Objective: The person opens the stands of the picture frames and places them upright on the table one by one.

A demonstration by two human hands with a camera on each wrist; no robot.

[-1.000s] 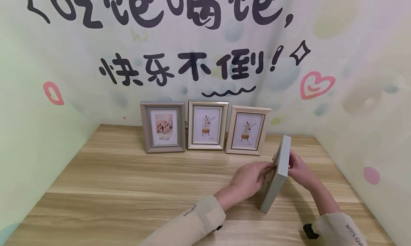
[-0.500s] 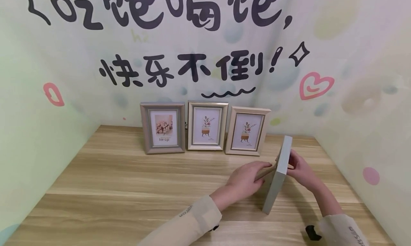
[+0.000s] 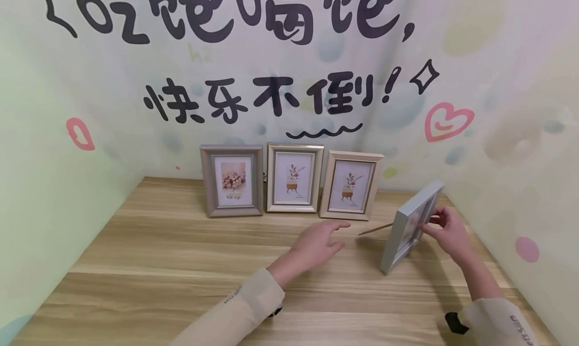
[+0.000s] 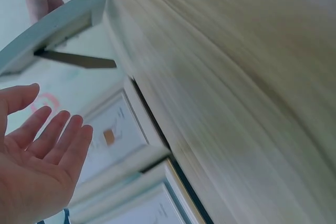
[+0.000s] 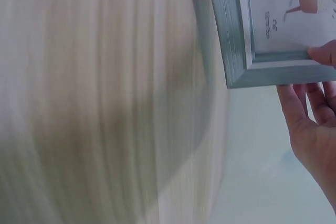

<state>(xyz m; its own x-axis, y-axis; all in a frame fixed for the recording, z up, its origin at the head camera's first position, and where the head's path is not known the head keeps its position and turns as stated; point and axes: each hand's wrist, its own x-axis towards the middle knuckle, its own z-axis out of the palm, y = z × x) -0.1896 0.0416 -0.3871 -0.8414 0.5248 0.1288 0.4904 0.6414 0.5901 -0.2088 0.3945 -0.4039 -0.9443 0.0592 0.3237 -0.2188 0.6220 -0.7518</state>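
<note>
My right hand (image 3: 452,235) pinches the right side of a grey-blue picture frame (image 5: 233,40), its thumb on the front and its other fingers behind the edge. The picture frame is upright, turned partly toward the right in the head view. From its back a thin stand leg (image 4: 81,60) sticks out to the left. My left hand (image 3: 316,243) is apart from it, over the table to its left, with fingers extended and holding nothing. In the left wrist view its palm and fingers (image 4: 68,140) show relaxed.
Three picture frames stand in a row at the back of the wooden table (image 3: 181,285): a brownish one (image 3: 204,180), a gold one (image 3: 270,178) and a beige one (image 3: 372,185). Printed cloth walls (image 3: 506,185) enclose the table at the back and sides.
My left hand has let go of the stand leg and moved left. My right hand has turned the grey-blue picture frame so its front shows, moving it slightly right and back.
</note>
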